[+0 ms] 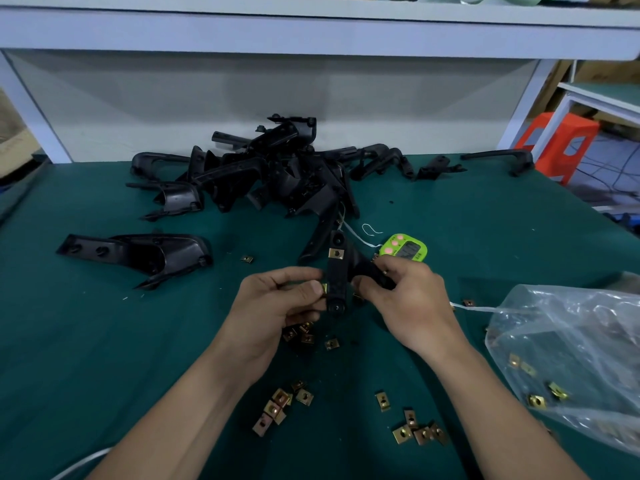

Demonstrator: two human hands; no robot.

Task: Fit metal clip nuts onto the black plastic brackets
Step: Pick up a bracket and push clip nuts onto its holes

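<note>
One clip nut [336,253] already sat on the upper tab of the black bracket [335,278] you held at the middle of the frame. Your left hand [273,303] pinched a second nut [324,288] between thumb and fingers at the bracket's left edge, while your right hand [412,299] had its fingers curled round the bracket's side arm. Pushed off-line, that nut could, I judge, have gone on skewed or sprung from the pinch and dropped among the loose clip nuts [277,407] below. The green timer [403,250] lay just behind your right hand, the plastic bag [571,358] at right, and the bracket pile [270,168] in the upper middle. Open surface [86,358] lay at lower left.
</note>
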